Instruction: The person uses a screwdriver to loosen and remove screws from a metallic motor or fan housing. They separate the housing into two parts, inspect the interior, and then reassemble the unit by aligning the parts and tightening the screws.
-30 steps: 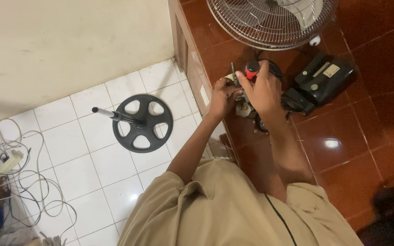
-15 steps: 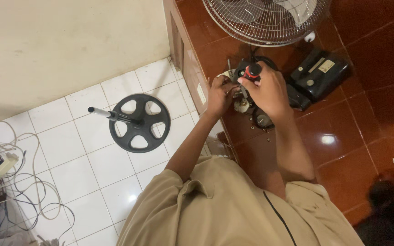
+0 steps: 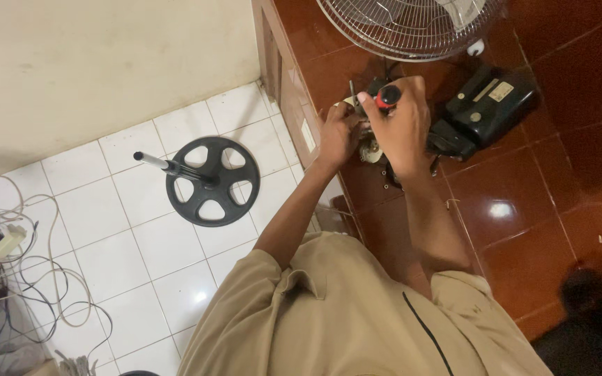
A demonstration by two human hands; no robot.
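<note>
Right hand [image 3: 402, 125] stays clamped on the red-and-black-handled screwdriver [image 3: 387, 97]; left hand [image 3: 339, 134] keeps gripping the small metal fan motor [image 3: 369, 150] beneath — work holding steady.

Light: moderate and warm, cast from above.
Glare: bright spots are seen on the glossy red surface [image 3: 503, 209] and the white tiled floor [image 3: 196, 296].
Sharpness: slightly soft throughout.
Corners: lower right is dark.

Red-and-black screwdriver handle [image 3: 387, 96], black fan base [image 3: 212, 180] — white floor tiles [image 3: 106, 209], glossy red-brown tiles [image 3: 524, 209].
</note>
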